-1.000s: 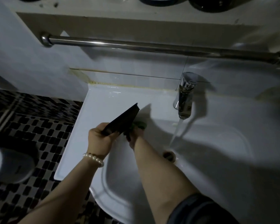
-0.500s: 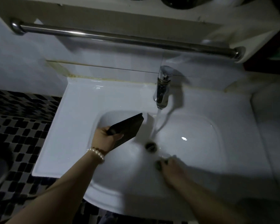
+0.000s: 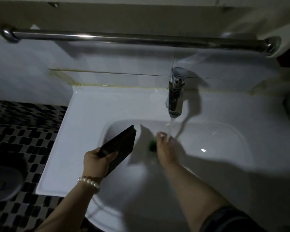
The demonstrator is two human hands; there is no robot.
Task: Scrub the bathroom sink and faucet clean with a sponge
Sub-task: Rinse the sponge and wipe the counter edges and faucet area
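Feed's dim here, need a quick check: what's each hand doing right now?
Left hand: grips the dark flat object.
Right hand: holds the green sponge under the faucet stream.

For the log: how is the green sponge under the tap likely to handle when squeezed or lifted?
The green sponge sits under the right hand in the faucet's running stream, so it is probably waterlogged, heavier than it would be dry, and drippy. Its crumpled look suggests it is soft and floppy. Wet fingers may slip.
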